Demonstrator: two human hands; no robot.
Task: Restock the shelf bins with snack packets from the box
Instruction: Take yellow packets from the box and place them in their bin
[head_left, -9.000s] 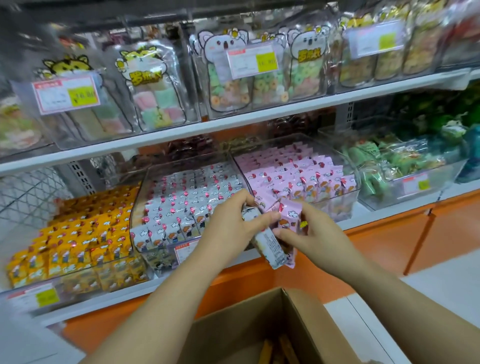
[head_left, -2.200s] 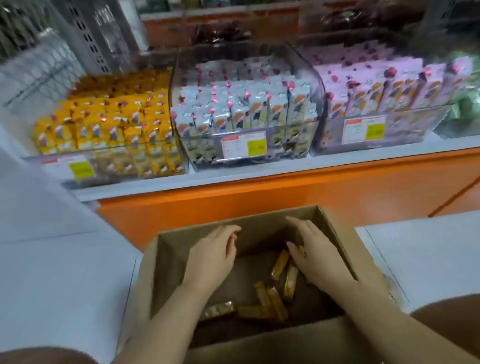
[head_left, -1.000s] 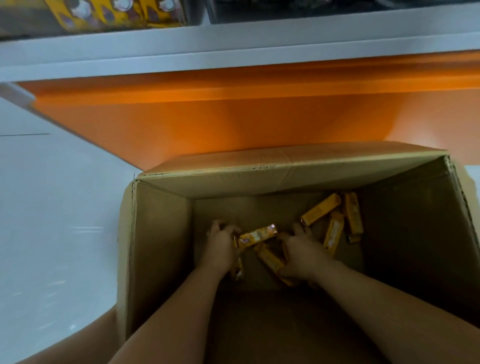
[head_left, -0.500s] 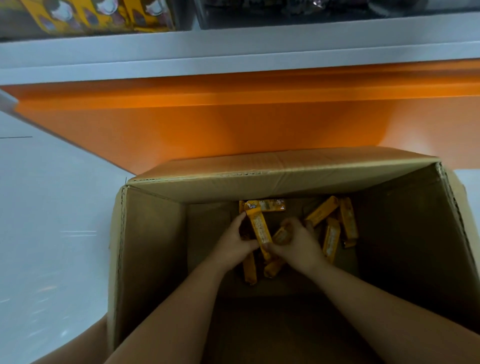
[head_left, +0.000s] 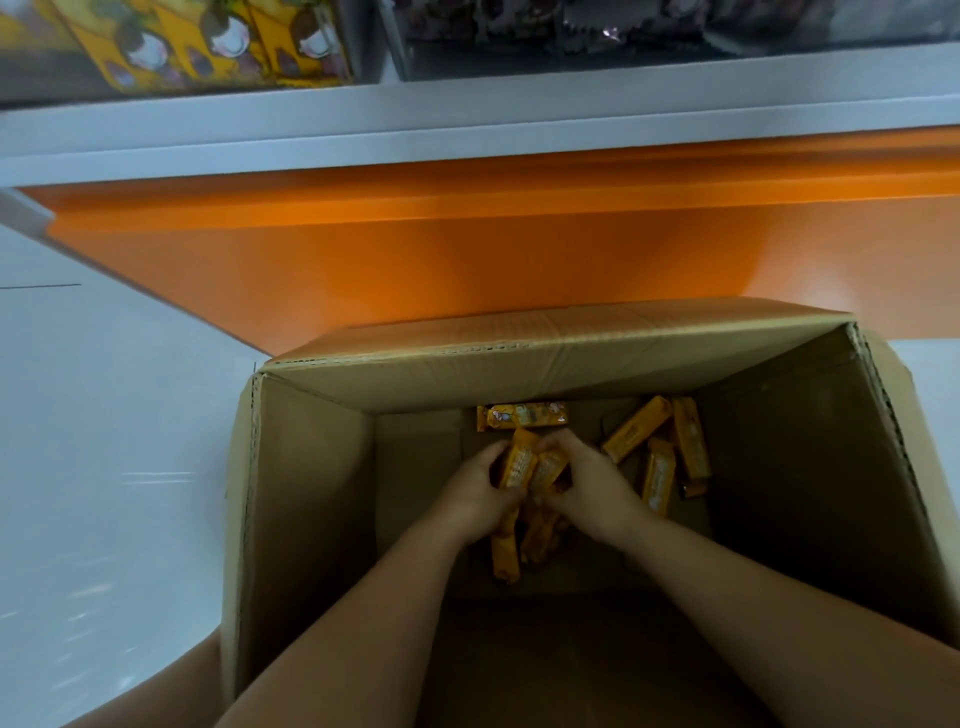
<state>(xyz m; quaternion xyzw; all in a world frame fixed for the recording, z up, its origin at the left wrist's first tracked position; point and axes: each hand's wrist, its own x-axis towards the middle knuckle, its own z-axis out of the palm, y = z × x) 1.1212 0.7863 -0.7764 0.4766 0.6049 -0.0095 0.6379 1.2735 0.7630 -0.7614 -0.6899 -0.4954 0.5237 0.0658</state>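
Both hands are closing around a small bundle of orange snack packets (head_left: 519, 462) at the bottom of the cardboard box (head_left: 311, 493). The left hand (head_left: 475, 493) is curling its fingers onto the bundle from nine o'clock, and the right hand (head_left: 592, 491) is gripping it from three o'clock. The packets are lying side by side between the two palms, their ends sticking out toward twelve and six o'clock. Neither hand is hanging open; each is wrapping packets.

Squeezing them together lengthwise is probably meant to square them into one stack, so several can go up in a single lift and slot into tidy rows.

One single packet (head_left: 522, 415) is lying crosswise just at twelve o'clock of the hands, against the far wall. A few loose packets (head_left: 658, 475) are lying scattered at two to three o'clock, near but not touching the right hand.

Up at eleven o'clock, above the white shelf edge (head_left: 467, 119), a shelf bin (head_left: 208, 47) is showing yellow packets, likely where this bundle belongs.
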